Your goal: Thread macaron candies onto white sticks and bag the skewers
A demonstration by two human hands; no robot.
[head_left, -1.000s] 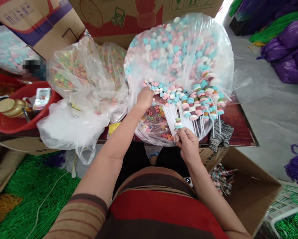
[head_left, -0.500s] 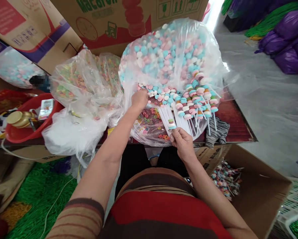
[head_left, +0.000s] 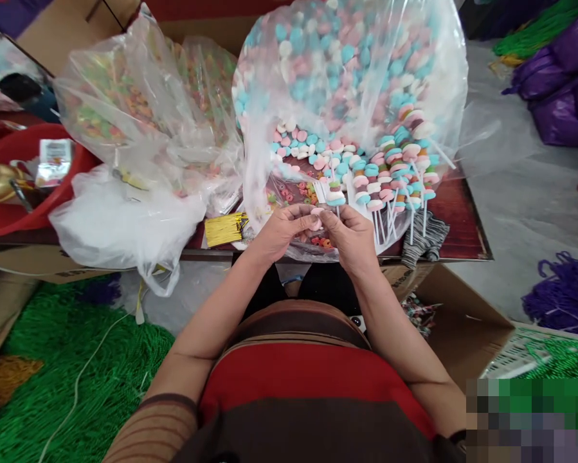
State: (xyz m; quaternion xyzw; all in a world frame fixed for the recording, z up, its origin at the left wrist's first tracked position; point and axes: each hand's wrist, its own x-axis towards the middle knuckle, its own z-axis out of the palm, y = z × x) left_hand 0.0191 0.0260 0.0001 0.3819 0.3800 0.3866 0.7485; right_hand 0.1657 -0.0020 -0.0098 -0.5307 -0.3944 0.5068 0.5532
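Note:
A pink disc-shaped candy is pinched at the fingertips of my left hand, whose fingers are closed. My right hand is closed beside it, its thumb and finger also at the pink candy. From the right hand rises a candy skewer stacked with green, white and blue pieces on a white stick. Loose pink, blue and white candies spill from a large clear bag behind the hands. Finished-looking candy skewers lie in a pile to the right. Small ring candies lie under plastic between.
Left stand a clear bag of orange and green candies, a white plastic bag, yellow twist ties and a red basin. A striped glove lies at the table's right edge. Below is an open cardboard box.
My left hand has come from the loose candies to my right hand, bringing a pink candy. The view has shifted downward and closer to the table.

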